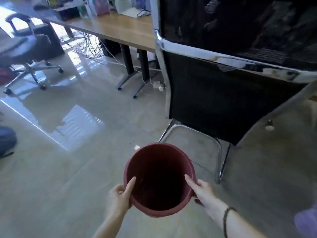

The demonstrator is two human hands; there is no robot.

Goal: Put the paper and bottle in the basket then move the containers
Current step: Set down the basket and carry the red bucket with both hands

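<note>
Head camera is looking down over a glossy tiled floor (72, 169), and the biggest thing in shot is the black mesh chair (223, 93) with its chrome frame, standing at the right. Behind it the long wooden bench (120, 30) is running across the top, carrying blurred boxes and papers I can't make out, with a tangle of cables (89, 47) hanging beneath. Over at the left a swivel chair (25, 54) is sitting on its castors. Now down to the action: the red basket (159, 180) is being held in mid-air above the floor, just in front of the mesh chair's legs, mouth facing the camera, interior dark and possibly empty. The left hand (120, 196) is clenching the near-left rim, thumb inside. The right hand (202, 191) is grasping the right rim likewise, a dark bracelet (226, 219) circling that wrist.
</note>
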